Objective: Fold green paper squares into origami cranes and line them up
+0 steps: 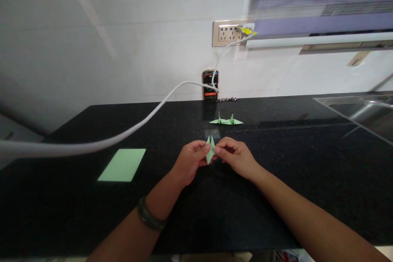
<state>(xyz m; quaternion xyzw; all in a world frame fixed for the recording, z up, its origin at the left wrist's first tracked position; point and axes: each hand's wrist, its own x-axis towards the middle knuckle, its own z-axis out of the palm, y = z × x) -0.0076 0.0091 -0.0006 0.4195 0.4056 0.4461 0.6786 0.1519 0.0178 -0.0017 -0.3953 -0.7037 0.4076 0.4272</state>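
Observation:
Between my two hands, above the dark countertop, is a small light green folded paper (210, 154) with two narrow points sticking up and a pointed lower end. My left hand (192, 159) pinches its left side, thumb in front and fingers behind. On the other side, the thumb and fingers of my right hand (235, 155) grip the right edge. Beyond the hands, two finished-looking green paper cranes (226, 121) stand side by side on the counter. To the left lies a stack of flat green paper sheets (123, 165).
A phone (210, 86) showing a timer leans against the white tiled wall. A white cable (147, 119) arcs from the wall socket (225, 32) across the left side, close to the camera. A metal sink (368, 110) is at the right. A beaded string (227, 99) lies by the phone.

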